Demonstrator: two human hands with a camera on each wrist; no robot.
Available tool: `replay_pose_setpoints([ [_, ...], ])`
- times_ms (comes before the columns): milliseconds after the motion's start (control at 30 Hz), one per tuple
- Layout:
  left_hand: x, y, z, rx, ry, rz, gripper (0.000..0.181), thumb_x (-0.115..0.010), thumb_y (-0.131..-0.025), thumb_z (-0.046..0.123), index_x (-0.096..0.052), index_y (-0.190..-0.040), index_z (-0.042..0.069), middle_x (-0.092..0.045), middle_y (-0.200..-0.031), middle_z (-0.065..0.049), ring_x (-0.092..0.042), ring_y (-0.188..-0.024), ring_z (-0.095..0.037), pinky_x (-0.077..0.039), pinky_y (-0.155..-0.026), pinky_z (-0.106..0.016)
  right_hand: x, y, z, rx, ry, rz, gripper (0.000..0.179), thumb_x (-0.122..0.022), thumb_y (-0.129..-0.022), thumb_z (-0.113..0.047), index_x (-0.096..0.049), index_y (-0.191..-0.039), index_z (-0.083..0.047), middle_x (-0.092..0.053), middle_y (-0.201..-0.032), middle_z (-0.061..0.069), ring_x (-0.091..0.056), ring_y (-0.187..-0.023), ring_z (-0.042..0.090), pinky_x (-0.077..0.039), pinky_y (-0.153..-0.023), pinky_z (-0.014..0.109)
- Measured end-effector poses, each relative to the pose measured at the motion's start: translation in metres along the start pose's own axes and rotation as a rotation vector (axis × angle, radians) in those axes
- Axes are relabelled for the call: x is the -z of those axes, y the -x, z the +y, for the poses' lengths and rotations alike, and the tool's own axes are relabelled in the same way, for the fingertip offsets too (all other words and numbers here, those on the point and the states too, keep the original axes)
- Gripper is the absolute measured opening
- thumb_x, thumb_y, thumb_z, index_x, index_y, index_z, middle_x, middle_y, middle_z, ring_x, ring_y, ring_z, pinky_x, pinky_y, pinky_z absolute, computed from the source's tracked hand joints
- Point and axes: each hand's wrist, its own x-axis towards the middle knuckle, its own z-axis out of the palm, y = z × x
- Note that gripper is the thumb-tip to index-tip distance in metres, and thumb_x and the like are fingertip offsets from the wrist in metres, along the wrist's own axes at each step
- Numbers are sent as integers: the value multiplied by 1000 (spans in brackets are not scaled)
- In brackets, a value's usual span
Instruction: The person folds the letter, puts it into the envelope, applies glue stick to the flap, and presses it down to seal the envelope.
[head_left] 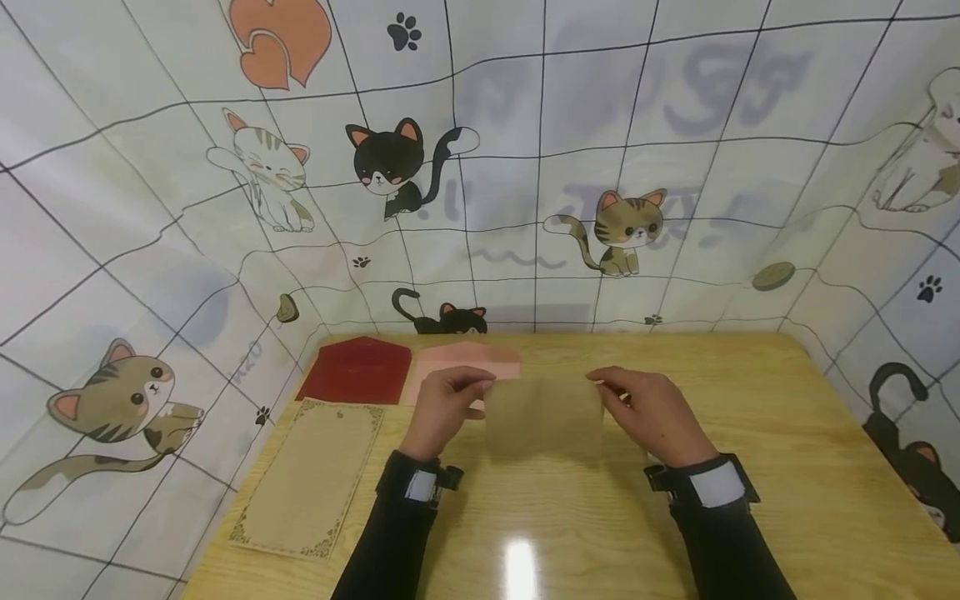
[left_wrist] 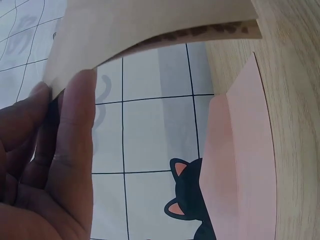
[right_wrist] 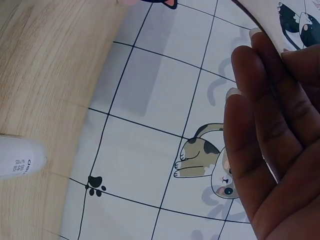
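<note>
A folded sheet of tan paper is held up above the table between both hands. My left hand pinches its left edge between thumb and fingers; my right hand pinches its upper right corner. In the left wrist view, the folded paper has two layers slightly parted, with dark brown pattern showing on the inner side. The left hand grips a corner there. In the right wrist view, the right hand's fingers extend toward the sheet's edge.
A red envelope and a pink envelope, flaps raised, lie at the table's back left. Nearer, a tan sheet with an ornate border lies flat. A white printed tube lies on the wooden table. Cat-patterned cloth surrounds it.
</note>
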Motion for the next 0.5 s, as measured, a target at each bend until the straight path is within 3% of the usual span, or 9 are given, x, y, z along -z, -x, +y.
replay_pose_setpoints([
  [200, -4, 0, 0, -1, 1, -13, 20, -72, -97, 18, -77, -114, 10, -71, -96, -10, -67, -87, -17, -64, -68, -35, 1, 2, -1, 19, -54, -8, 24, -57, -103, -18, -67, -125, -23, -78, -96, -1, -70, -77, 10, -46, -58, 23],
  [333, -12, 0, -1, -13, -11, -69, 22, -71, -97, 19, -76, -116, 9, -73, -100, -10, -70, -90, -19, -64, -68, -34, 0, 2, -4, 51, -127, -42, 19, -60, -103, -23, -69, -120, -25, -77, -97, -6, -68, -80, 5, -53, -65, 25],
  [500, -24, 2, 2, -13, 4, -158, 23, -70, -98, 19, -75, -117, 7, -75, -112, -12, -71, -95, -28, -64, -69, -34, -5, 0, -9, 133, -228, -109, 24, -59, -104, -36, -73, -121, -26, -76, -111, -12, -69, -92, 0, -58, -78, 27],
])
